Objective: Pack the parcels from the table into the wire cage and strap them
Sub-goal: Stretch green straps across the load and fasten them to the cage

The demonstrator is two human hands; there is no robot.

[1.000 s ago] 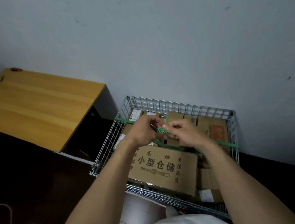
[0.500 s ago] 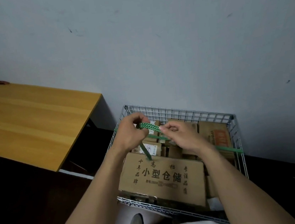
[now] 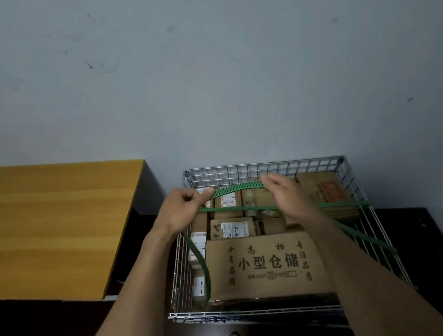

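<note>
**Head view: risk of a sprung strap**

With the left hand [image 3: 184, 211], pinching the green strap [image 3: 235, 189] near the far-left corner of the wire cage [image 3: 265, 166]; with the right hand [image 3: 288, 198], meeting it mid far edge, grip not tellable. Arching above the parcels [image 3: 326, 191], long axis left-right along that edge. Likely to spring loose or twist if either hold slackens.

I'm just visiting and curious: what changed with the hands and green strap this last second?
The left hand and right hand, close together before, moved apart, stretching a length of green strap between them; both still hold it. The parcels, wire cage and table stayed put.
</note>
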